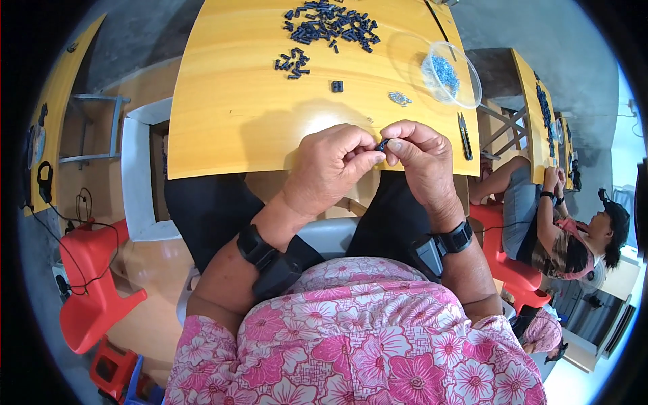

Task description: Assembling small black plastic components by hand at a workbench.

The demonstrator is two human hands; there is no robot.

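My left hand (336, 162) and my right hand (423, 156) meet over the near edge of the yellow table (229, 121). Between their fingertips they pinch a small dark plastic part (382, 144), mostly covered by the fingers. Beyond the hands lies a single dark block-like part (337, 86). A small cluster of clear bluish pieces (399, 99) rests ahead of my right hand. Farther off are a small group of dark parts (293, 64) and a large heap of the same dark parts (331, 25).
A clear round tub (466, 94) holding blue pieces (445, 74) stands at the far right. Black thread snips (465, 136) lie by the right edge. To the left is a red chair (88, 290). At another table on the right, a person (567, 233) sits working.
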